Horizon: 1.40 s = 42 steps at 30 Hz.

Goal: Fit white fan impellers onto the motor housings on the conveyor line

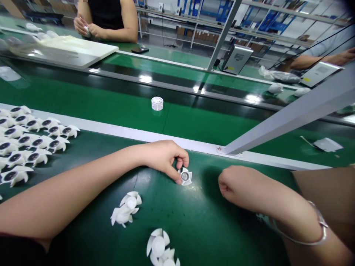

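A small white fan blade [185, 177] stands on the green bench with its round hub opening facing up. The thumb and fingers of my left hand [168, 159] pinch it by its left edge. To the right, my right hand [234, 184] is curled closed just above the bench; whatever its fingers may hold is hidden. Loose white fan blades [129, 207] lie nearer to me, left of centre, and more fan blades [158, 246] lie at the bottom edge. At the far left, rows of fan blades [33, 157] with dark round centres cover the bench.
Beyond a white rail [116, 130] runs a green conveyor belt [116, 103] bearing a clear round part [157, 103]. A grey metal post [277, 111] slants up on the right. A cardboard box [327, 192] stands at right. Co-workers [111, 20] are across the line.
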Each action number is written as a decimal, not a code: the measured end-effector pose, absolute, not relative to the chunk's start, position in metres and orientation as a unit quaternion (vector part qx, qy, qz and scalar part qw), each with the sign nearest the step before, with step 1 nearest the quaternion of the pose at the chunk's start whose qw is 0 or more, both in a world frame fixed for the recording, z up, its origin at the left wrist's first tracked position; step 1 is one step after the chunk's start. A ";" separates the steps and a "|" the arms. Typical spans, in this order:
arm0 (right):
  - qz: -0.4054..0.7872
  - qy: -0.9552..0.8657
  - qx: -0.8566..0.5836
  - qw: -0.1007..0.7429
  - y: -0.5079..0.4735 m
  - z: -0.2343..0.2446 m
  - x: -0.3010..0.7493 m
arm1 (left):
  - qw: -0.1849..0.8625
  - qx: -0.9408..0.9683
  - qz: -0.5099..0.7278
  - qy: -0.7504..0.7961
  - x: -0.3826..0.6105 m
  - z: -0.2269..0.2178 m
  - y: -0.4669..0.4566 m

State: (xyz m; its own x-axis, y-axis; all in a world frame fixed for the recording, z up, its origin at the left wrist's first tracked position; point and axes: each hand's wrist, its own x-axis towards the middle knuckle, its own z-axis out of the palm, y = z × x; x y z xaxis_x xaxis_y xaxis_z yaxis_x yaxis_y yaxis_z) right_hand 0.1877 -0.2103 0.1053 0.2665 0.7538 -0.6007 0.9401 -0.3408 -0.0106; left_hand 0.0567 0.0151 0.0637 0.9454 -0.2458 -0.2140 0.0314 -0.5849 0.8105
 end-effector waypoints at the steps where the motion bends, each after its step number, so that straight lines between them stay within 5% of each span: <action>1: -0.250 0.539 0.780 0.197 -0.208 0.106 0.183 | 0.452 0.877 -0.154 -0.061 0.057 0.063 0.015; 6: -0.220 0.480 0.803 0.278 -0.195 0.111 0.153 | 0.446 0.880 -0.150 -0.063 0.056 0.062 0.015; 14: -0.185 0.484 0.819 0.248 -0.199 0.106 0.157 | 0.413 0.899 -0.107 -0.097 0.055 0.063 0.010; 21: -0.276 0.601 0.743 -0.102 -0.192 0.106 0.168 | 0.367 0.918 -0.060 -0.134 0.055 0.059 0.002; 23: -0.296 0.609 0.725 -0.131 -0.188 0.103 0.165 | 0.362 0.919 -0.056 -0.143 0.056 0.057 0.002; 29: -0.226 0.622 0.747 -0.064 -0.186 0.091 0.153 | 0.350 0.923 -0.052 -0.150 0.056 0.057 0.002; 42: 0.141 0.714 0.686 -0.008 -0.200 0.074 0.126 | 0.354 0.925 -0.033 -0.135 0.057 0.052 0.002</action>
State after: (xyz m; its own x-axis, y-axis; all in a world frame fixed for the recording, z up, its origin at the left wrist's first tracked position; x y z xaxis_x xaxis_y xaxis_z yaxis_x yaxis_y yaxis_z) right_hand 0.1257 -0.1995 0.0743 -0.0577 0.9772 0.2043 0.9817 0.0183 0.1896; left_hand 0.0566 0.0018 0.0521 0.9614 -0.2730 0.0336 -0.2255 -0.7124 0.6646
